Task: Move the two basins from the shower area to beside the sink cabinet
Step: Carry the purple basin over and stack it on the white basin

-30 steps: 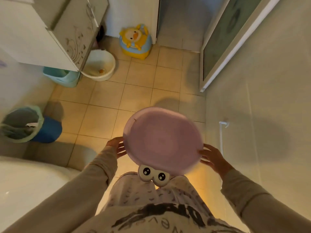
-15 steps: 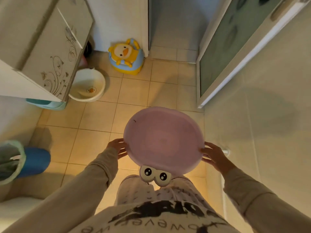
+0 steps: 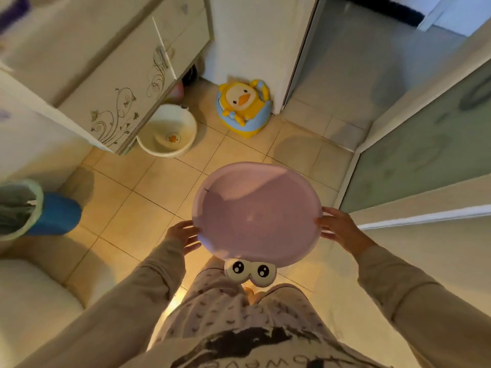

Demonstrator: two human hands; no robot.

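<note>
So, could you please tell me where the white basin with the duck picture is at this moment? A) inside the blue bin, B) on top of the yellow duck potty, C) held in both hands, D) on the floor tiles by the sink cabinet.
D: the white basin sits on the floor tiles beside the sink cabinet, while both hands hold the purple basin.

I note a yellow-and-blue duck-shaped plastic potty (image 3: 243, 107) on the beige tiled floor (image 3: 148, 192), upper centre of the frame. At the left edge a blue bin with a pale green liner (image 3: 39, 208) is tilted. A frosted glass door (image 3: 419, 155) occupies the right.
</note>
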